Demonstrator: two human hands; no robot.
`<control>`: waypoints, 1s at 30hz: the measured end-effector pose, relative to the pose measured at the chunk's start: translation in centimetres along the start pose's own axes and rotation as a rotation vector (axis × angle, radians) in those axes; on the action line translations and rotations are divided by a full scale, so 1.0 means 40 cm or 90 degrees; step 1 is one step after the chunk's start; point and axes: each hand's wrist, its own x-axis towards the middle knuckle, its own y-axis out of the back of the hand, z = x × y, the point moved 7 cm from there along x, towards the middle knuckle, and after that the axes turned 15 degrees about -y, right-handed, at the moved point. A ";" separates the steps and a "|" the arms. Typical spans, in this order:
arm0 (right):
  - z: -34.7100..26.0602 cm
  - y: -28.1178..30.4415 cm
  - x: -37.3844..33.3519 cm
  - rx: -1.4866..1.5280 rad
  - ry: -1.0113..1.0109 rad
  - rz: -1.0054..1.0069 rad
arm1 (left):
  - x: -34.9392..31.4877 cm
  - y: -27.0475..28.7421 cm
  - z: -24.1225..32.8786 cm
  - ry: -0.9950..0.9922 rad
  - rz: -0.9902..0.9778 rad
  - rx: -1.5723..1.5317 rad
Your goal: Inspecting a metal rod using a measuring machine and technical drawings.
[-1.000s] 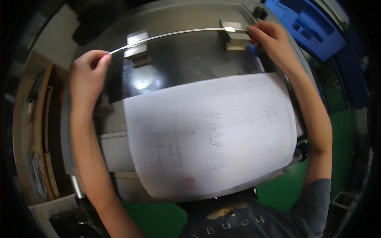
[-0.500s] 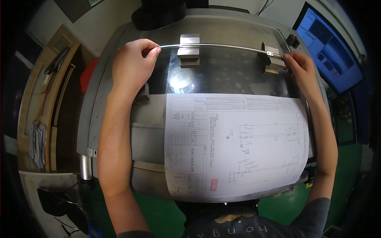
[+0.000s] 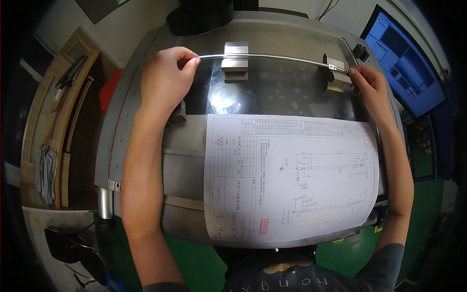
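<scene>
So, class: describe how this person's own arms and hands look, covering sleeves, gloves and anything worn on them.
Both arms are bare from fingers to above the elbow. The left hand and right hand wear no gloves, rings or watch. Only the right arm shows a sleeve: short, dark grey, ending at the upper arm. No markings show on either arm.

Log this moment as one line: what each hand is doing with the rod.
left hand: pinches rod end | right hand: grips other end | thin metal rod: across two metal blocks | paper drawing: flat on machine table
</scene>
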 end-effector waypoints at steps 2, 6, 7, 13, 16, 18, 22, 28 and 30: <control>0.002 0.001 0.001 -0.004 0.003 0.004 | 0.000 0.001 0.002 0.006 -0.001 -0.001; 0.002 0.001 0.002 -0.004 0.003 0.005 | 0.001 0.002 0.000 0.004 0.000 -0.002; 0.002 0.000 0.002 -0.004 0.002 0.004 | 0.001 0.001 0.000 0.004 -0.001 -0.002; -0.003 0.000 0.000 -0.007 -0.003 0.008 | 0.001 0.002 -0.004 0.005 0.000 0.006; -0.001 -0.001 0.001 -0.019 -0.005 0.011 | -0.001 0.001 -0.007 0.014 -0.007 -0.010; 0.000 0.000 0.002 -0.009 -0.007 -0.001 | -0.001 0.001 -0.005 0.011 -0.011 0.005; -0.010 0.011 -0.011 0.001 0.006 0.034 | 0.007 -0.001 0.003 -0.024 -0.015 -0.009; 0.003 0.005 0.003 0.000 0.030 0.043 | 0.009 0.007 0.020 -0.083 0.017 -0.050; 0.001 0.010 -0.001 0.024 0.030 0.028 | 0.011 -0.002 0.019 -0.009 -0.025 -0.032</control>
